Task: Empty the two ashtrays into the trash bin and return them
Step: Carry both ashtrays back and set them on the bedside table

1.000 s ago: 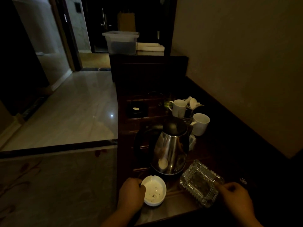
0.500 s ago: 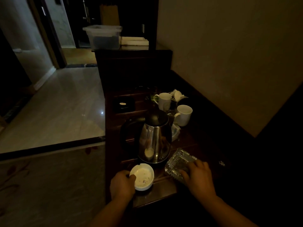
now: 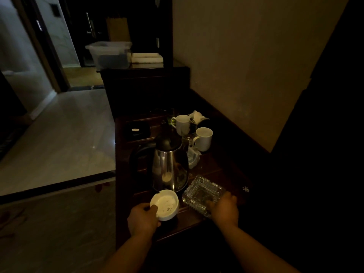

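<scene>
Both ashtrays are on the dark wooden counter (image 3: 216,170) just in front of the steel kettle (image 3: 169,170), and each has one of the hands on it. The left hand (image 3: 142,219) holds the white ceramic ashtray (image 3: 165,204), in front of the kettle and slightly to its left. The thumb is hooked over the near rim and the fingers wrap the outer wall. A few dark specks lie on its pale floor. The right hand (image 3: 224,209) is closed over the near corner of the glass ashtray (image 3: 201,192), in front of the kettle to its right, with the fingers folded over the ribbed edge. In this dim light I cannot tell whether either ashtray is off the wood yet.

The step in hand looks like the pick-up. To do it well, lift both straight up and level (loose ash spills at the slightest tilt). The glass ashtray is likely heavy and slick, so a corner hold is weak. Fingers under its base would be safer. Draw both back, away from the kettle and the mugs (image 3: 203,138) behind it. The trash bin is not in view, so carry them flat until it is found.
</scene>
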